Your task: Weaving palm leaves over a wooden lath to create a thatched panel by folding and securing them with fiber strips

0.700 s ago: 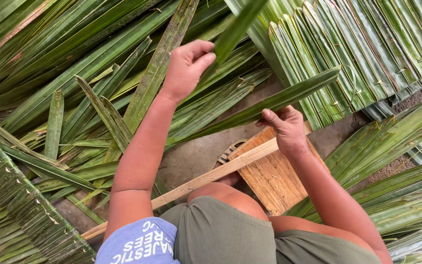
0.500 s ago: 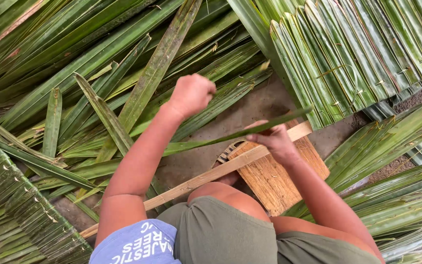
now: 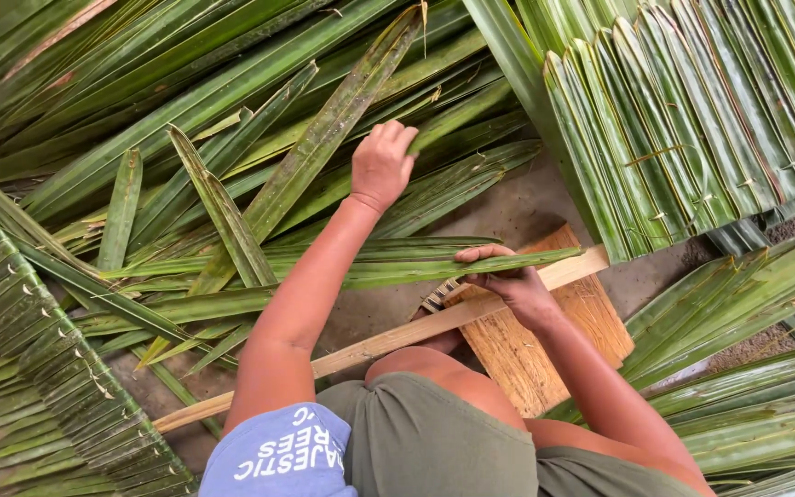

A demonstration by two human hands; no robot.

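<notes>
Soft, even daylight fills the view, bright with no harsh glare. Faint shadows pool under the palm leaves [image 3: 232,138] toward 9 o'clock. Focus is sharp at centre; slight wide-angle bending shows at the edges.

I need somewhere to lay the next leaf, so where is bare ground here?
Bare grey ground shows between the loose green palm leaves, the stitched panel of folded green leaves and the wooden block. A smaller patch lies below the held leaf, above the long pale wooden slat. Left and top are crowded with leaves; the left hand rests there.
</notes>
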